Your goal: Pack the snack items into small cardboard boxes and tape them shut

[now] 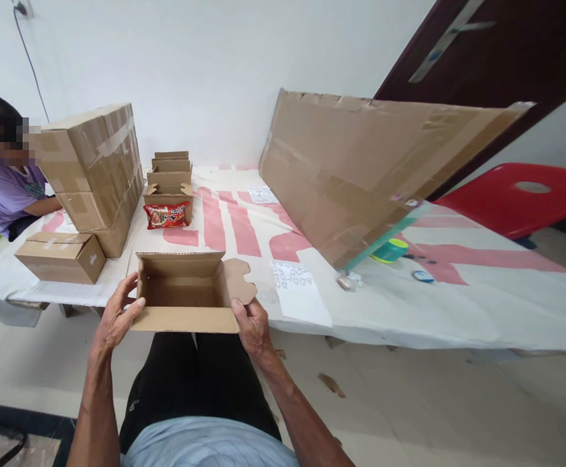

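Note:
I hold a small open cardboard box (185, 318) at the near edge of the table, above my lap. My left hand (116, 316) grips its left side, thumb over the wall. My right hand (250, 324) grips its right side, next to a shaped side flap (238, 280) that stands out. The box is empty inside and its lid flap points away from me. A red snack packet (167, 215) leans against other small open boxes (170, 176) farther back on the table.
Large taped cartons (93, 170) and a small closed box (61, 257) stand at the left, beside a seated person in purple (5, 188). A big flattened cardboard sheet (361, 168) leans at the right, over a green tape roll (391, 250). A paper sheet (298, 293), red stool (516, 198).

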### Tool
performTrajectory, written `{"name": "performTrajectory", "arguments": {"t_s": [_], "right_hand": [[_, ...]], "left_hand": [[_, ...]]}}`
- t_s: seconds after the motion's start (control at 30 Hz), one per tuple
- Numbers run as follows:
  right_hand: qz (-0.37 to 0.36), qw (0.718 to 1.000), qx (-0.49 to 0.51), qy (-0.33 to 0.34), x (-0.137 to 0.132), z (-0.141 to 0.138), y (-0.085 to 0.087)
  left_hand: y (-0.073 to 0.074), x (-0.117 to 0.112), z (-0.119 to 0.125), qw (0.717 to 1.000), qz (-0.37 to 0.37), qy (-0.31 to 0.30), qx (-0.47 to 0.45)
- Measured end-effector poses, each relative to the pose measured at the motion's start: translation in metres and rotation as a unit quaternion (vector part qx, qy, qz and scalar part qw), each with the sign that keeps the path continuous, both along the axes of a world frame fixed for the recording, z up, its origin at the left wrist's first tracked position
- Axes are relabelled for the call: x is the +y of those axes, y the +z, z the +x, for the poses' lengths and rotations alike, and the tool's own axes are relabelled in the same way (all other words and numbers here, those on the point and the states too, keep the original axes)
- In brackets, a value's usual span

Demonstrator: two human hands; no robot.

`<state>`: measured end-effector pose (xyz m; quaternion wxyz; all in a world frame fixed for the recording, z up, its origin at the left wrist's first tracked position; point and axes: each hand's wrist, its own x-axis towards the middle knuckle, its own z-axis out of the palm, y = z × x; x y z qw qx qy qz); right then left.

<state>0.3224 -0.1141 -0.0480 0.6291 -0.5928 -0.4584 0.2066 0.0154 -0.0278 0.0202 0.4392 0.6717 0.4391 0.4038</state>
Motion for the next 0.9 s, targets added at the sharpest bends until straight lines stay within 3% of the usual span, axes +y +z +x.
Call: {"name": "performTrajectory", "arguments": {"t_s": [0.23,0.3,0.37,0.5,0.67,0.73,0.8,0.9], "right_hand": [[-0.018,0.999,0.042,0.004,0.013,-0.001,0.009],[-0.025,0.998,0.060,0.005,0.016,-0.001,0.010],[-0.032,0.997,0.076,0.007,0.019,0.000,0.011],[-0.032,0.996,0.075,0.036,0.022,0.005,0.011],[-0.001,0.991,0.033,0.133,0.033,0.030,0.005],[0.009,0.994,-0.015,0.112,0.043,0.047,-0.004],[-0.009,0.992,-0.115,0.050,0.054,0.063,-0.017],[-0.086,0.954,-0.286,-0.004,0.068,0.082,-0.040]], "left_hand": [[-0.040,0.031,-0.013,0.984,-0.035,-0.088,-0.151],[-0.047,0.037,-0.014,0.982,-0.053,-0.099,-0.155],[-0.045,0.038,-0.011,0.985,-0.069,-0.104,-0.119],[-0.025,0.028,0.000,0.990,-0.055,-0.118,-0.056],[-0.015,0.019,0.005,0.991,-0.054,-0.106,-0.053],[-0.014,0.017,0.003,0.992,-0.055,-0.096,-0.055],[-0.014,0.015,0.001,0.993,-0.057,-0.090,-0.056],[-0.012,0.012,-0.001,0.993,-0.057,-0.087,-0.056]]}}
